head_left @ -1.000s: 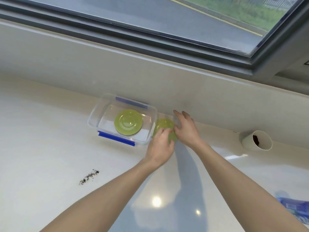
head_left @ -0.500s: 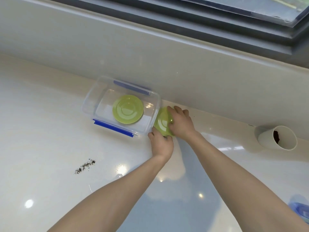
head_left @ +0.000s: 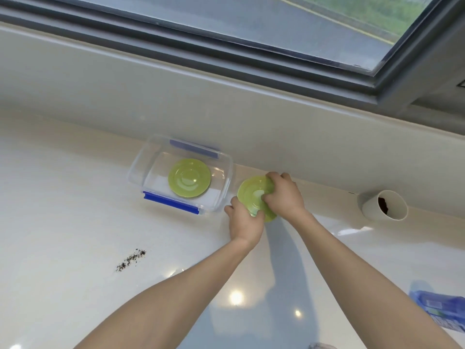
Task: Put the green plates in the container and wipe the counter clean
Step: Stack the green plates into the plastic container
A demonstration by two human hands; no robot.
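Note:
A clear plastic container [head_left: 137,170] with blue clips stands on the white counter by the back wall. One green plate [head_left: 189,181] lies flat inside it. Just right of the container a second green plate [head_left: 253,195] is tilted up off the counter. My right hand [head_left: 285,195] grips its upper right rim and my left hand [head_left: 245,222] holds its lower edge. A patch of dark crumbs [head_left: 130,259] lies on the counter to the lower left.
A white paper cup [head_left: 382,205] lies on its side at the right with dark residue inside. A blue packet [head_left: 442,311] sits at the right edge. The wall and window sill run close behind the container.
The second green plate has been lifted and tilted up beside the container, with both hands now gripping its rim. My view has shifted slightly.

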